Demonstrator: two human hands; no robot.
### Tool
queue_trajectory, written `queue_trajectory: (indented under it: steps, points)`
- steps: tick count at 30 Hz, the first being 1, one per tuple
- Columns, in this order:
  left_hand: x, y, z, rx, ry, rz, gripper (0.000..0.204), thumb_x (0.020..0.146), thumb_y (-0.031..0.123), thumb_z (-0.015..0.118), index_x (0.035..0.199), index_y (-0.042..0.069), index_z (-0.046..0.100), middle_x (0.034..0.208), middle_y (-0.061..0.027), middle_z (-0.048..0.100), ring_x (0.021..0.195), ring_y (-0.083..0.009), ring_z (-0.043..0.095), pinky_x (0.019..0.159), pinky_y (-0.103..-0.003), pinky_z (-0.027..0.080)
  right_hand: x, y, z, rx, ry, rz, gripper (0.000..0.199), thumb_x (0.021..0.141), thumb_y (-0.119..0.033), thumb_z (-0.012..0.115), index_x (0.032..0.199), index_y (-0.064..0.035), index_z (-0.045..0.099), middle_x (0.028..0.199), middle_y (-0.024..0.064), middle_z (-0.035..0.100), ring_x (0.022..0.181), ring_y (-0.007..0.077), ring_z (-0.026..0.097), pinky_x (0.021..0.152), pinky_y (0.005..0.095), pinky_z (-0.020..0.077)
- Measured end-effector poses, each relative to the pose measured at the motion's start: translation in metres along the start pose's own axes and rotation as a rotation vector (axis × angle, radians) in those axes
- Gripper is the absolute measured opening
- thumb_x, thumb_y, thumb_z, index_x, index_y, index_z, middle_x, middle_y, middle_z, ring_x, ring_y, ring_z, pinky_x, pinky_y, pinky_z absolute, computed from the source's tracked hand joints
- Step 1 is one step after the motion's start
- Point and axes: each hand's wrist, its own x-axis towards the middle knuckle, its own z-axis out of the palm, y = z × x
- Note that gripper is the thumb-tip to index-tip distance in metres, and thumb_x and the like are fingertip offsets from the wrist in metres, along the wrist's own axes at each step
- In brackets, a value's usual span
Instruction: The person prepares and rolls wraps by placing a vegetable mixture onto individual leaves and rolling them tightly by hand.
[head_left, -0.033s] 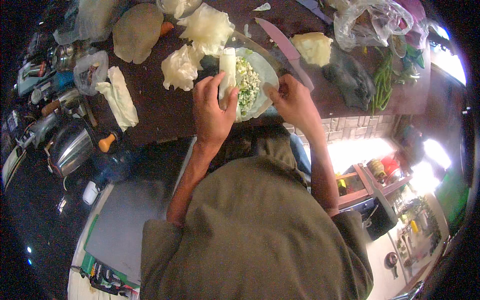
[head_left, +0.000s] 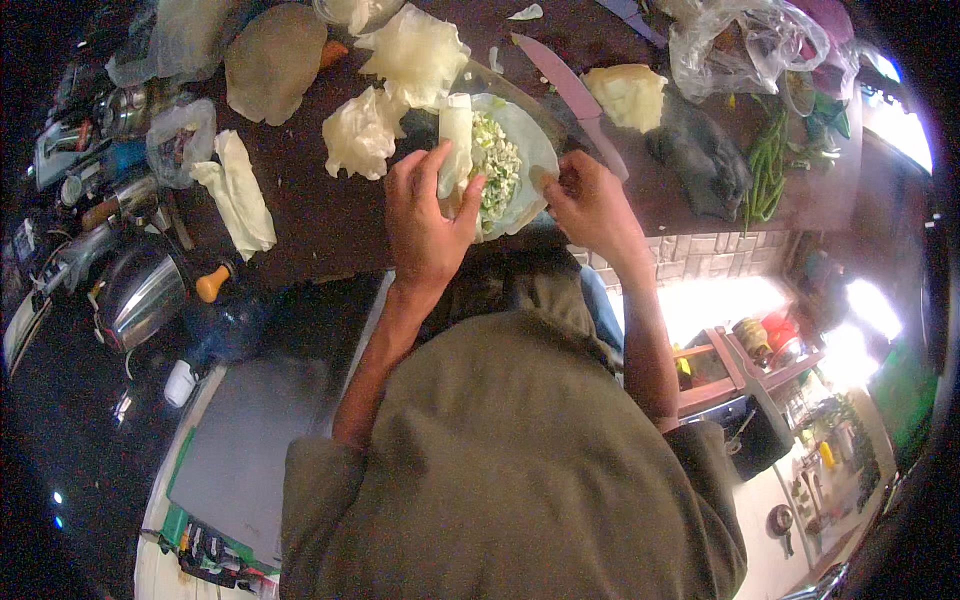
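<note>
A pale round plate (head_left: 535, 135) holds chopped white and green vegetables (head_left: 497, 170), close to the table's near edge. Along its left side lies a whitish rolled wrapper (head_left: 456, 125), shaped like a cylinder. My left hand (head_left: 425, 210) has its fingers and thumb closed around the lower part of that roll, which they partly cover. At the plate's right rim, my right hand (head_left: 590, 195) pinches the edge between thumb and fingers. Crumpled pale sheets (head_left: 362, 132) lie just beyond my left hand.
A pink-bladed knife (head_left: 560, 80) and a pale folded sheet (head_left: 625, 95) lie to the right. Farther right are a black plastic bag (head_left: 700, 165), green beans (head_left: 767, 170) and a clear bag (head_left: 745, 50). Leftward sit another folded roll (head_left: 238, 195), a round flat sheet (head_left: 275, 65) and a kettle (head_left: 145, 295).
</note>
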Motion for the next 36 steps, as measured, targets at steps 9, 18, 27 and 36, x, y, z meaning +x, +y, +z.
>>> queue_trajectory:
  steps: [9, 18, 27, 36]
  points:
    - [-0.001, -0.014, 0.011, -0.116, 0.023, -0.186, 0.032, 0.094, 0.017, 0.071, 0.121, 0.002, 0.062, 0.110, -0.0143, 0.065, 0.103, -0.0287, 0.064, 0.091, -0.039, 0.052, 0.002, 0.012, -0.008, 0.229, -0.132, 0.102, 0.022, 0.098, -0.020, 0.066, 0.102, 0.0019, 0.061, 0.073, 0.0118, 0.068, 0.064, 0.0192, 0.068, 0.061, 0.0352, 0.0534]
    - [0.000, -0.017, -0.003, -0.285, 0.116, -0.332, 0.018, 0.101, 0.014, 0.062, 0.112, -0.001, 0.064, 0.100, -0.0118, 0.070, 0.089, -0.0200, 0.067, 0.080, -0.035, 0.054, 0.004, 0.001, -0.016, -0.002, 0.013, -0.082, 0.026, 0.093, -0.019, 0.071, 0.104, 0.0007, 0.059, 0.089, 0.0193, 0.063, 0.084, 0.0337, 0.066, 0.074, 0.0434, 0.0525]
    - [0.010, 0.009, 0.004, 0.112, 0.151, -0.083, 0.044, 0.091, 0.031, 0.075, 0.122, 0.003, 0.060, 0.118, -0.0216, 0.060, 0.111, -0.0406, 0.058, 0.096, -0.049, 0.048, 0.015, -0.028, 0.006, -0.236, 0.131, -0.506, 0.032, 0.090, -0.018, 0.071, 0.114, -0.0003, 0.059, 0.117, 0.0213, 0.060, 0.105, 0.0404, 0.061, 0.088, 0.0483, 0.0507]
    - [0.018, -0.005, 0.007, -0.194, 0.201, -0.284, 0.026, 0.099, 0.014, 0.063, 0.120, 0.000, 0.059, 0.112, -0.0225, 0.067, 0.103, -0.0383, 0.066, 0.088, -0.047, 0.053, 0.019, -0.022, 0.029, -0.449, -0.058, -0.779, 0.075, 0.086, -0.033, 0.075, 0.148, -0.0055, 0.043, 0.156, 0.0265, 0.035, 0.144, 0.0442, 0.036, 0.118, 0.0496, 0.0333]
